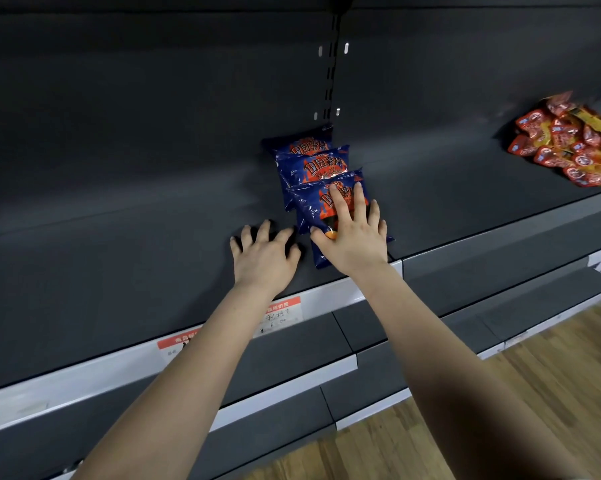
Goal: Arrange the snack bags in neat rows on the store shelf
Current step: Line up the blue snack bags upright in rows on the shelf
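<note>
Both hands are out over the dark shelf [119, 237], apart, and neither is clamped on anything. I see my left hand [264, 258] with its fingers spread and lightly bent, tips on the shelf surface, and my right hand [354, 237] laid flat with splayed fingers on top of the nearest of the blue snack bags [309, 168]. Those bags overlap in a single file running from the back panel, at the foot of the slotted upright [332, 64], toward the front edge, and the nearest bag's corner comes close to the white front rail [84, 372]. The left hand sits just beside the file's left edge, not touching it as far as I can tell. Left of the bags the shelf runs wide and open; to the right there is open surface up to a loose pile of red and yellow packets [569, 147], well apart from the bags. A handwritten price tag [281, 315] sits on the rail just below my left wrist.
</note>
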